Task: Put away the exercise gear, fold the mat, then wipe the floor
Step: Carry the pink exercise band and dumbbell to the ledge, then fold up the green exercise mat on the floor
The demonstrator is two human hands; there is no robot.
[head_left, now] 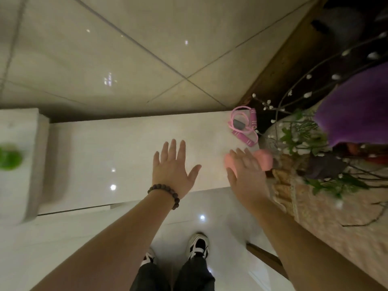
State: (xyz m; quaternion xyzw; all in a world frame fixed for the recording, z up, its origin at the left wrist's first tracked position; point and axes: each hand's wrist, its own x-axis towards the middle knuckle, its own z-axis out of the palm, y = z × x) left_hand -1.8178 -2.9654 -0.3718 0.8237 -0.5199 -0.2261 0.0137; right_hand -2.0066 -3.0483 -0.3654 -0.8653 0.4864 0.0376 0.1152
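I think the pink dumbbell (pixel 265 159) could roll. It lies right at the end of the white ledge (pixel 126 148), close to the edge by the plants, and it is round. If my right hand (pixel 244 171) bumps it on the way past, it might roll off and drop onto the floor by my shoes (pixel 198 245). It is heavy, so it could crack a tile or hit my toes.

The pink jump rope (pixel 243 127) could be trouble too. It sits a bit farther along, at the far corner of the ledge, and its loops lie loose. A finger could catch in a loop and drag it over the side, or into the thin branches (pixel 298 101) of the flowers beside it.

Now my hands. My left hand (pixel 172 166), the one with the bead bracelet (pixel 165 194), is spread wide with the fingers straight. It is above the bare middle of the ledge and holds nothing. My right hand is wide too, fingers straight and a little blurry. It is over the near end of the dumbbell and hides part of it. I cannot tell if it touches the dumbbell, but no finger is wrapped around it
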